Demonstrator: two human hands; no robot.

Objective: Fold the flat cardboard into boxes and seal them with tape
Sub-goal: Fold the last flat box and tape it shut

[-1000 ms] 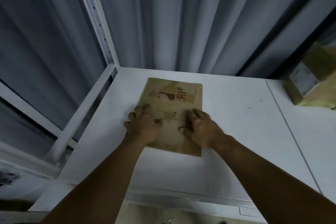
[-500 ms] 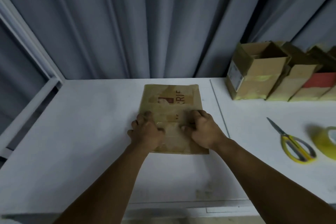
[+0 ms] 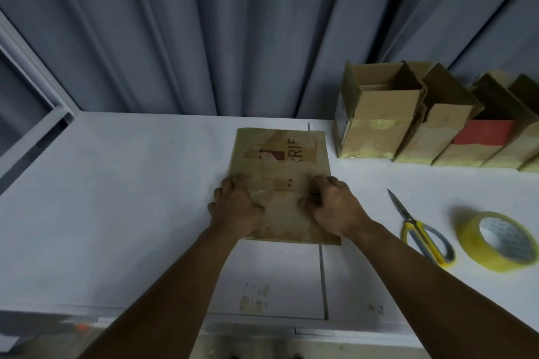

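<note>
At the centre of the frame, the flat cardboard lies on the tabletop, with the left hand and right hand each curled round a side edge, gripping it. Best to push both edges inward evenly so it opens square, without creasing.

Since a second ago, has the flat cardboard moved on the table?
Yes. The flat cardboard slid right: it lay left of the table seam and now covers it.
</note>
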